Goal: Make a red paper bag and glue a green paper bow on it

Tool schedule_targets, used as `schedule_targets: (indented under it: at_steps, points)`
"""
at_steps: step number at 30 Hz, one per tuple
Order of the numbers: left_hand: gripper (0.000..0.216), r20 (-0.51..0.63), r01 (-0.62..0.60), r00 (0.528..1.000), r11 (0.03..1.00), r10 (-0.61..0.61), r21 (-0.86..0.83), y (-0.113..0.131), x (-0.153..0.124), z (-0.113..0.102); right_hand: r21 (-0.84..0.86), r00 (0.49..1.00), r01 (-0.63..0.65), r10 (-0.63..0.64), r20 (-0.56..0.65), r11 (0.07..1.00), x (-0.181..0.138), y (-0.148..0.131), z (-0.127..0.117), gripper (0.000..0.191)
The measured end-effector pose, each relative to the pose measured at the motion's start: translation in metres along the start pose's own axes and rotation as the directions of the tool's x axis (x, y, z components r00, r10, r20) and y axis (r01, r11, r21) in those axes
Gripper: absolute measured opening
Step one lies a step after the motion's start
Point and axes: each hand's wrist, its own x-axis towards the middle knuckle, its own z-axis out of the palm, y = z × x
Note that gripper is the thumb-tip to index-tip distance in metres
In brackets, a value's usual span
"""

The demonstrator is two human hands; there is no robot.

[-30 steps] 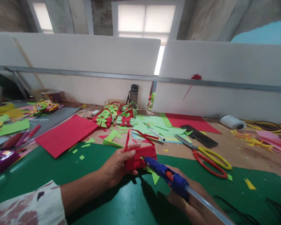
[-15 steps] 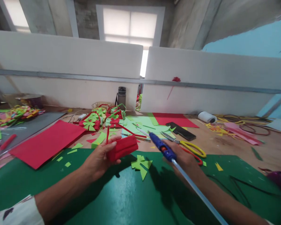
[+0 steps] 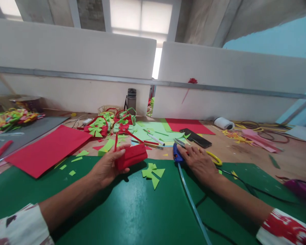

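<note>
My left hand [image 3: 109, 166] is closed around a small red paper box [image 3: 132, 156] shaped like a handbag, with a thin red handle [image 3: 126, 132] standing up from it. At the mat's far edge my right hand [image 3: 200, 163] lies palm down, fingers stretched out, against a blue glue gun [image 3: 177, 154]. A long clear glue stick [image 3: 192, 200] runs from the gun toward me. Partly under the right hand are scissors with yellow handles [image 3: 215, 158]. Between the hands, a light green cut-paper bow [image 3: 152, 174] rests on the green mat [image 3: 132, 214].
Finished red and green paper bags [image 3: 98, 127] stand behind the left hand. A large red sheet [image 3: 51, 149] lies left. A black phone [image 3: 196, 137], pens and green sheets lie farther back. The gun's black cable [image 3: 247, 183] crosses the mat at right. A bottle [image 3: 131, 98] stands near the wall.
My right hand has lowered the glue gun from the air onto the table's mat edge, and its fingers have stretched out. The left hand still holds the red box in nearly the same place.
</note>
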Motion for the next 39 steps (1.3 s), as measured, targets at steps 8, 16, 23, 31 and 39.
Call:
schedule_targets:
  at_steps: [8,16,23,31,39]
  points:
    - [0.042,0.005,-0.017,1.000,0.999,0.017,-0.029,0.000,0.003,-0.001,0.476,0.983,-0.093,0.003,0.186,0.875,0.020,0.005,-0.051,0.032]
    - [0.043,-0.011,-0.041,0.999,0.998,0.040,-0.048,-0.002,0.007,-0.006,0.863,0.943,-0.159,-0.185,0.276,0.480,0.066,-0.056,-0.056,0.015]
    - [0.048,0.014,-0.015,1.000,0.995,0.017,-0.094,-0.005,0.013,-0.011,0.874,0.904,-0.221,-0.246,0.350,0.434,0.067,-0.057,-0.049,0.013]
    - [0.047,0.011,-0.021,1.000,0.997,0.022,-0.077,-0.006,0.019,-0.015,0.906,0.863,-0.223,-0.359,0.355,0.360,0.068,-0.059,-0.057,0.024]
    - [0.045,0.023,-0.012,1.000,0.998,0.014,-0.057,-0.005,0.016,-0.014,0.901,0.815,-0.094,-0.488,0.314,0.424,0.066,-0.047,-0.067,0.027]
